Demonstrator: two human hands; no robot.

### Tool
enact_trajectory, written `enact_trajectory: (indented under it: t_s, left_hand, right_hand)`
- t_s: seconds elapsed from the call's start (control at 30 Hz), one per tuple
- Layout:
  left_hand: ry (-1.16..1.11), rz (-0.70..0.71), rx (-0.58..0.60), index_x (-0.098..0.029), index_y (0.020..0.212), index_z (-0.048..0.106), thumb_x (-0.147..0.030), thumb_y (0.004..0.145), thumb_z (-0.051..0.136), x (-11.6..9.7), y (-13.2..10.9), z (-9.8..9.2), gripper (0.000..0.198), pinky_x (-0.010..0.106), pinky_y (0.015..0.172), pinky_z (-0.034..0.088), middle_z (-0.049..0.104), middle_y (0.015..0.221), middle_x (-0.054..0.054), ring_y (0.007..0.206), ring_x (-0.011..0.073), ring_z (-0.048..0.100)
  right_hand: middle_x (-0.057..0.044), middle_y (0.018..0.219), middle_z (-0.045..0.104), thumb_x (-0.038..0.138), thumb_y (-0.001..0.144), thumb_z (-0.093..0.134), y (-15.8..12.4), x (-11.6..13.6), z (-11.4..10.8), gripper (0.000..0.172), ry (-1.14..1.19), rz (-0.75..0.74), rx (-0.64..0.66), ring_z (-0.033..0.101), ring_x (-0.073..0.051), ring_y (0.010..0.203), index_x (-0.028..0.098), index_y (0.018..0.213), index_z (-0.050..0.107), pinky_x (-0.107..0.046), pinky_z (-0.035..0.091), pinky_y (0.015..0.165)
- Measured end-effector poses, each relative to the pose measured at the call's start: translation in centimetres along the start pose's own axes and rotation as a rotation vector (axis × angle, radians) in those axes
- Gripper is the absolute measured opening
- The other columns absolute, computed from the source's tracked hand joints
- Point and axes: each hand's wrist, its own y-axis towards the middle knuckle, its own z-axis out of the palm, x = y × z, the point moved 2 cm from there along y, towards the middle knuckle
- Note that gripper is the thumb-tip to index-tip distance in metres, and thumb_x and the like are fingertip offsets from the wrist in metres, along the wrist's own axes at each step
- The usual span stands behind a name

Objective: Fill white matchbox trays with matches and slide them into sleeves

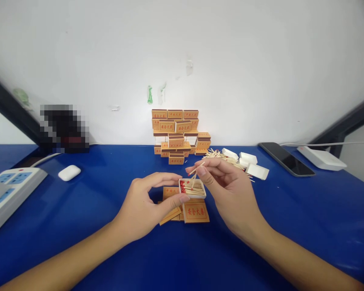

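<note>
My left hand [148, 202] curls around a small white matchbox tray [193, 188] filled with red-tipped matches, thumb and fingers steadying its left side. Just above the tray, my right hand [227, 184] pinches a few matchsticks [195, 169]. Beneath the tray lie several orange matchbox sleeves [195, 211] on the blue table [94, 202].
A stack of orange matchboxes [177, 133] stands against the white wall. To its right lie a loose pile of matchsticks [223, 157] and empty white trays [251, 163]. A phone [286, 159] and white box [321, 157] sit right; a power strip [9, 190] and earbud case [69, 172] left.
</note>
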Motion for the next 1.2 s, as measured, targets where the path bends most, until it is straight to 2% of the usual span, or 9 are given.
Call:
enact_trajectory:
  t_s: [0.23, 0.57, 0.9, 1.0, 1.2]
  left_hand:
    - [0.015, 0.005, 0.002, -0.025, 0.111, 0.08, -0.033, 0.083, 0.09, 0.0, 0.1, 0.0, 0.031, 0.033, 0.097, 0.068, 0.085, 0.109, 0.001, 0.1, 0.0222, 0.082]
    - [0.041, 0.011, -0.021, -0.025, 0.112, 0.079, -0.034, 0.084, 0.088, 0.3, -0.1, -0.5, 0.03, 0.037, 0.096, 0.069, 0.084, 0.109, 0.002, 0.1, 0.0242, 0.082]
    - [0.069, 0.009, -0.055, -0.024, 0.111, 0.079, -0.035, 0.085, 0.088, 0.5, 0.0, -0.8, 0.029, 0.035, 0.096, 0.068, 0.084, 0.11, 0.002, 0.101, 0.0229, 0.082]
    - [0.075, 0.004, -0.052, -0.024, 0.111, 0.079, -0.035, 0.085, 0.088, 0.6, 0.0, -0.8, 0.029, 0.034, 0.096, 0.068, 0.084, 0.11, 0.001, 0.102, 0.0226, 0.082]
    - [0.11, 0.03, -0.046, -0.025, 0.111, 0.08, -0.037, 0.084, 0.089, 0.6, -0.1, -0.8, 0.031, 0.035, 0.096, 0.068, 0.083, 0.111, 0.002, 0.101, 0.0223, 0.081]
  right_hand:
    - [-0.005, 0.103, 0.084, 0.044, 0.099, 0.071, -0.3, -0.1, 0.1, 0.017, 0.028, 0.008, 0.027, 0.078, -0.025, 0.108, 0.027, 0.099, 0.068, -0.045, 0.061, 0.1]
    - [-0.008, 0.102, 0.084, 0.047, 0.097, 0.071, -0.5, -0.1, 0.2, 0.021, -0.034, 0.014, 0.017, 0.081, -0.027, 0.098, 0.026, 0.095, 0.065, -0.045, 0.064, 0.092]
    - [-0.007, 0.107, 0.081, 0.04, 0.099, 0.07, -1.2, -0.1, 0.0, 0.014, -0.132, -0.043, 0.01, 0.077, -0.028, 0.11, 0.027, 0.097, 0.068, -0.048, 0.058, 0.102]
    - [-0.007, 0.109, 0.08, 0.039, 0.098, 0.07, -0.9, 0.0, -0.3, 0.013, -0.181, -0.081, 0.005, 0.075, -0.027, 0.109, 0.027, 0.096, 0.07, -0.046, 0.059, 0.097]
    - [-0.004, 0.093, 0.076, 0.035, 0.097, 0.07, 0.1, 0.5, -1.5, 0.011, -0.249, -0.139, -0.067, 0.07, -0.021, 0.09, 0.026, 0.091, 0.073, -0.038, 0.058, 0.081]
